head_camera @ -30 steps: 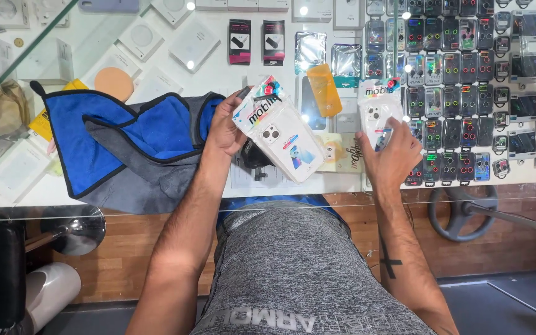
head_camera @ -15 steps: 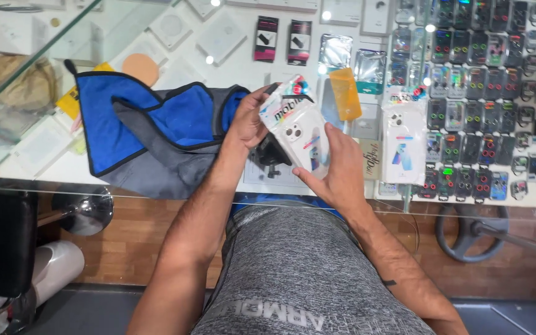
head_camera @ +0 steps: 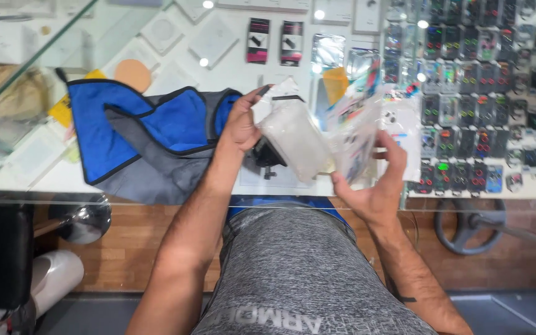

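Observation:
My left hand (head_camera: pixel 241 126) grips a white, frosted phone-case packet (head_camera: pixel 293 136) by its top edge, above the glass counter (head_camera: pixel 218 74). My right hand (head_camera: pixel 376 186) holds a clear plastic packet with a printed phone case (head_camera: pixel 358 136) just to the right of it, blurred from motion. The two packets are apart, side by side. A small black object (head_camera: pixel 267 155) lies on the counter under my left hand, mostly hidden.
A blue and grey cloth (head_camera: pixel 138 139) lies on the counter at left. Several rows of small packaged accessories (head_camera: pixel 479 93) fill the display at right. Two dark packets (head_camera: pixel 274 40) and white boxes (head_camera: pixel 212 37) lie further back. A chair wheel base (head_camera: pixel 466 223) sits at lower right.
My right hand left the packet at the right, came to the one in my left hand, and has now drawn a clear printed packet away from the white one. The view shifted slightly.

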